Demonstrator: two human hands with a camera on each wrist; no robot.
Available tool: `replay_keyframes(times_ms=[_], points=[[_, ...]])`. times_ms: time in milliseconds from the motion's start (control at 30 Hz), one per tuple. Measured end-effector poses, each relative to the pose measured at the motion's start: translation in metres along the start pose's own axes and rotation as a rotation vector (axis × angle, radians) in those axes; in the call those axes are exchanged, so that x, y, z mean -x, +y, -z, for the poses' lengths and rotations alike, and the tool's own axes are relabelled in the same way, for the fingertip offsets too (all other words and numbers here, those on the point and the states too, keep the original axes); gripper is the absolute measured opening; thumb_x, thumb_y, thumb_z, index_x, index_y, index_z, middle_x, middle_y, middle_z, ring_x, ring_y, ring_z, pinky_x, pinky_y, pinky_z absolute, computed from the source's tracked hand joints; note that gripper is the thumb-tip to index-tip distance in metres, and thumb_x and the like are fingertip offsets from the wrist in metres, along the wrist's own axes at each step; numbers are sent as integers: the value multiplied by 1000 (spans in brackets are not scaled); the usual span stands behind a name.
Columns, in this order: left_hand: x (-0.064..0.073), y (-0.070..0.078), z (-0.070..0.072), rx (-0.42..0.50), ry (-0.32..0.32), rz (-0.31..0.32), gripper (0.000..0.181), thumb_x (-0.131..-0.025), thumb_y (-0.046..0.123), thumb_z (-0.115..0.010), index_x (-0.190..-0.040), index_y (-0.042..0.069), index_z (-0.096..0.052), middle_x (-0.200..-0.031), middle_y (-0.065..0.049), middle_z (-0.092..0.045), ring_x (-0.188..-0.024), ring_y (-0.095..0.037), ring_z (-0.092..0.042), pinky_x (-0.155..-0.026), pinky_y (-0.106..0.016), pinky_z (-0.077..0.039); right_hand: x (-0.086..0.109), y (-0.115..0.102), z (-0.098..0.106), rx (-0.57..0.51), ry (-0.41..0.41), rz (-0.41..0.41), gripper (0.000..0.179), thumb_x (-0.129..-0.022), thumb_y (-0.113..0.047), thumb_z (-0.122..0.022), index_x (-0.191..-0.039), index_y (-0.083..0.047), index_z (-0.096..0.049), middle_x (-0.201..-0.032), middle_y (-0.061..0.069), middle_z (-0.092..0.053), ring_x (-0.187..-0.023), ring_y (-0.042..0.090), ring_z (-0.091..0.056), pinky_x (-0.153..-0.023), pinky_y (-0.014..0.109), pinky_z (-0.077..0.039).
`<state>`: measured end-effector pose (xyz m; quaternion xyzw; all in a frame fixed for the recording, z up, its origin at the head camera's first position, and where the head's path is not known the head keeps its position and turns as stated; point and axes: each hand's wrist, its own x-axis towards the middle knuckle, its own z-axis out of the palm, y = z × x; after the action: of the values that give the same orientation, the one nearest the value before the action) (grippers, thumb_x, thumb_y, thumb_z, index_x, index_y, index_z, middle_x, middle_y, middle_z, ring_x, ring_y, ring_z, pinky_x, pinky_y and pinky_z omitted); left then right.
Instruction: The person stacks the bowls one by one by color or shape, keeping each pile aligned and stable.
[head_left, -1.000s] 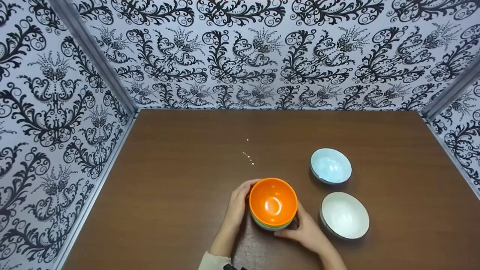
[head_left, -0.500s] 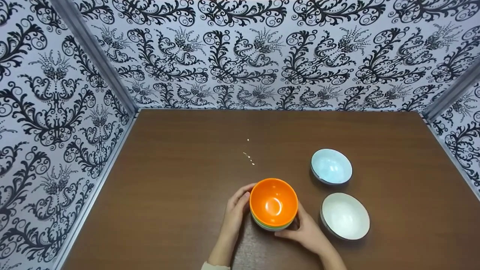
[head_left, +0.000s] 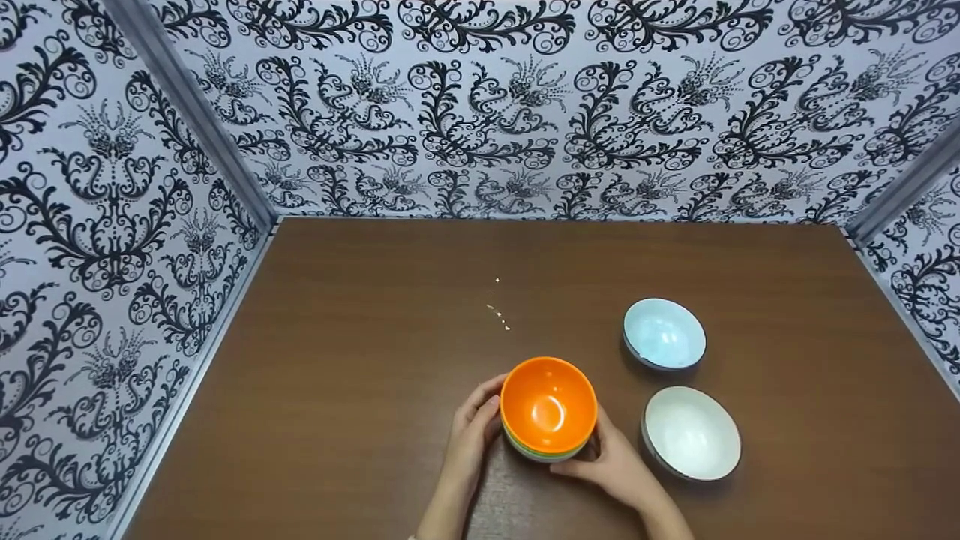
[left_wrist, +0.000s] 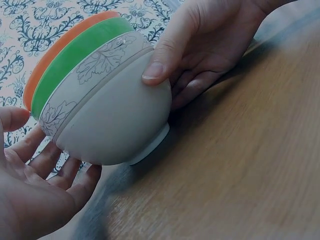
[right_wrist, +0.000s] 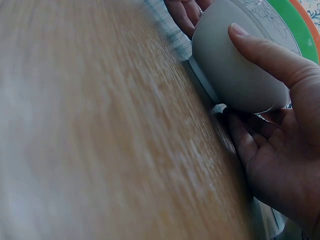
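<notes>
Bowl stack (head_left: 548, 405) should be stiff, slick, fairly heavy, chippable; best held low on the white bowl (left_wrist: 117, 110), opposite sides. Right hand (head_left: 613, 461) grips it around four o'clock; left hand's (head_left: 469, 431) fingers lie loose at nine. It's over the table (head_left: 360, 345), nine o'clock from cream bowl (head_left: 691, 433). Looks: glossy orange bowl (left_wrist: 48, 54) in green bowl (left_wrist: 70, 65) in white, leaf-line band under white's rim.

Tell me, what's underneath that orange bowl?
A green bowl sits directly under the orange bowl, and a leaf-patterned white bowl under that. Their outer sides show; their insides are covered by the bowls nested in them.
</notes>
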<state>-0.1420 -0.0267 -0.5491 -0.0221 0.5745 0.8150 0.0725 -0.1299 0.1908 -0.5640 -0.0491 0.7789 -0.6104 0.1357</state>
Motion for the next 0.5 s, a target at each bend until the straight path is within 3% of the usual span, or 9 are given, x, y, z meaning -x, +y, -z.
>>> replay_keyframes(times_ms=[500], points=[[5,-4,2,69,9,58,46,-101,18,-53,-143,-3,-48,-142,-14,-55,-125,-14,-58,-100,-28,-53,1,1,0,10,12,34,108,-70,-14,-90,-157,-15,-26,-157,7,-41,-133,-9,-42,-109,10,-32]])
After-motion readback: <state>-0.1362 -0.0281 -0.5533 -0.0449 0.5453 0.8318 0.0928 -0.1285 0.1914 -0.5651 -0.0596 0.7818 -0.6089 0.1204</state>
